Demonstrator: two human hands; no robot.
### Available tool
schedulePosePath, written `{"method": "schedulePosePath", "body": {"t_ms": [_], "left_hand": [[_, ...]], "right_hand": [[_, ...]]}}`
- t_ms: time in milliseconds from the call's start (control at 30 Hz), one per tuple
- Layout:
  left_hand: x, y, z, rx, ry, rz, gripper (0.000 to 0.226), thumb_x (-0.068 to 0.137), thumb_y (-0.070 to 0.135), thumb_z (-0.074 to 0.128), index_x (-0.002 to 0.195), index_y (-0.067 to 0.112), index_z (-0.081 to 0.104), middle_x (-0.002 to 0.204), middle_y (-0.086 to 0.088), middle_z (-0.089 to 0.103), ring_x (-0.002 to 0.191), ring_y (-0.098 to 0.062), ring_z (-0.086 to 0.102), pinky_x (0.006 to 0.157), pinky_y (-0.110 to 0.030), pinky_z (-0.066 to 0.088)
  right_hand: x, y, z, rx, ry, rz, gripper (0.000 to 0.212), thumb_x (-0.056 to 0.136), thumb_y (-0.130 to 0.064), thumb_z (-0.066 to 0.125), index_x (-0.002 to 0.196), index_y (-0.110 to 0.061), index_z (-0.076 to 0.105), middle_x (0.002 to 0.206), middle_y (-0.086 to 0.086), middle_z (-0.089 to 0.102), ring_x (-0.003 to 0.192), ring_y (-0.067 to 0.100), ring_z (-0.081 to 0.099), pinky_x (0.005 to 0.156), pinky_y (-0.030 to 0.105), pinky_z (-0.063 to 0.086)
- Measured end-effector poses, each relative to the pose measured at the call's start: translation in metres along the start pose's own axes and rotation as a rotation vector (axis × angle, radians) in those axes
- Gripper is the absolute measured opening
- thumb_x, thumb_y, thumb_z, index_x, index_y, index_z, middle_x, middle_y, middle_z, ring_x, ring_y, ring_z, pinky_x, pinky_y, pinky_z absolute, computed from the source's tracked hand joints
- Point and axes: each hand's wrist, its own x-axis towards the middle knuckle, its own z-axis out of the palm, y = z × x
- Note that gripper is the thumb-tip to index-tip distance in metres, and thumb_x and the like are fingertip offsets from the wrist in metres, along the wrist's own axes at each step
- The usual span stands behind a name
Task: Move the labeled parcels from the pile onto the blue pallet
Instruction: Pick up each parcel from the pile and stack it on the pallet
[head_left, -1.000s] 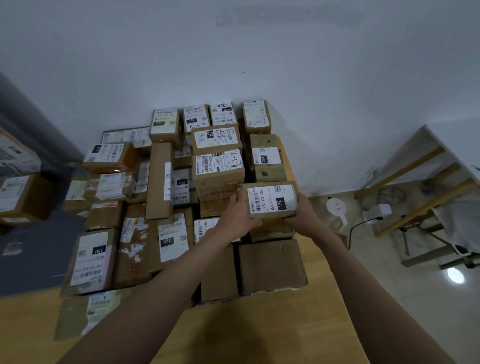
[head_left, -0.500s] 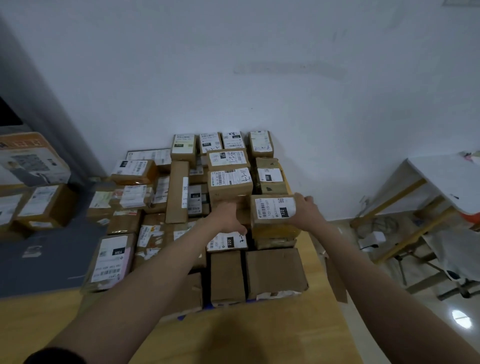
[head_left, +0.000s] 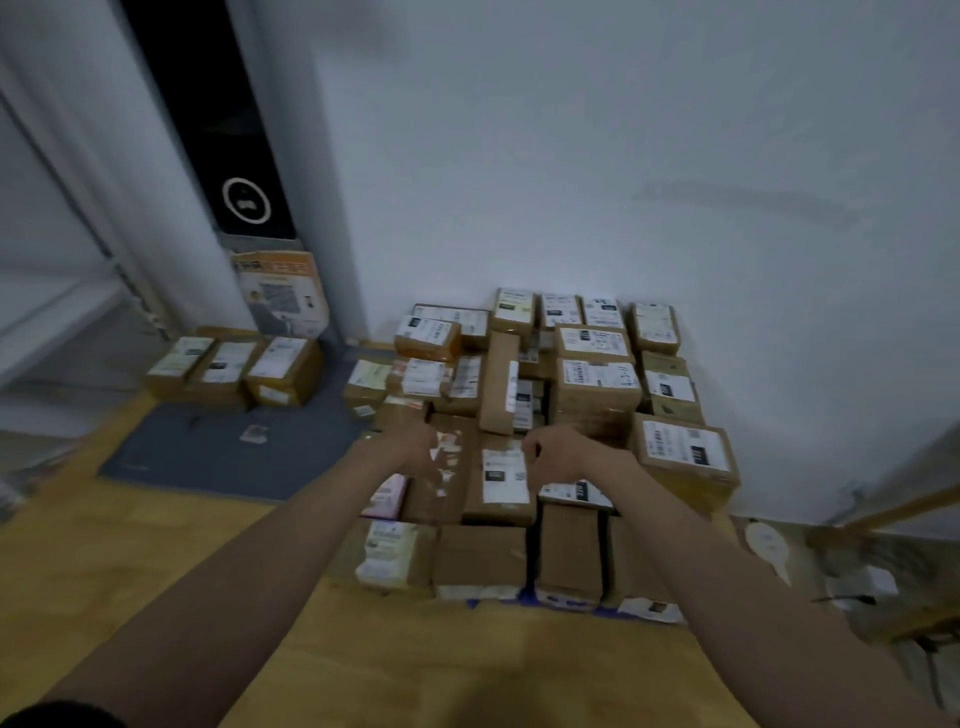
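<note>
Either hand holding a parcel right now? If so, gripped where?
Nothing is held. The left hand and right hand hover with loosely curled fingers above the stacked parcels; the parcel with the black tag sits apart, right of the right hand.

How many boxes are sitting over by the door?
3, side by side at the mat's far edge: left box, middle box, right box. More may hide behind.

Head camera looks forward and down over stacked parcels.
</note>
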Motion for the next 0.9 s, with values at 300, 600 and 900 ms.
{"method": "schedulePosePath", "body": {"t_ms": [300,600,900], "left_hand": [[-0.043,-0.134,0.019,0.013,-0.054,-0.073,0.029,0.089,0.041,0.068,0.100,0.016,0.058,0.100,-0.009,0.054,0.088,-0.020,0.056,0.078,-0.033,0.044],[-0.070,-0.240,0.031,-0.062,-0.035,-0.109,0.075,0.085,0.045,0.070,0.145,0.012,0.041,0.149,-0.005,0.041,0.132,-0.026,0.044,0.106,-0.037,0.040],[-0.050,-0.279,0.032,-0.150,-0.036,-0.154,0.076,0.082,0.045,0.073,0.145,0.016,0.040,0.150,-0.003,0.040,0.134,-0.026,0.041,0.108,-0.039,0.038]], "right_hand": [[0.019,-0.130,0.042,-0.071,-0.098,-0.121,0.066,0.090,-0.024,0.066,0.148,-0.014,0.037,0.142,0.002,0.046,0.111,0.019,0.055,0.087,0.033,0.052],[0.038,-0.217,0.078,-0.046,-0.096,-0.140,0.063,0.089,-0.032,0.066,0.145,-0.020,0.040,0.151,0.002,0.036,0.130,0.024,0.044,0.103,0.035,0.043],[0.072,-0.246,0.084,-0.019,-0.090,-0.171,0.054,0.085,-0.032,0.071,0.134,-0.021,0.052,0.138,0.003,0.049,0.120,0.021,0.052,0.096,0.030,0.047]]}}
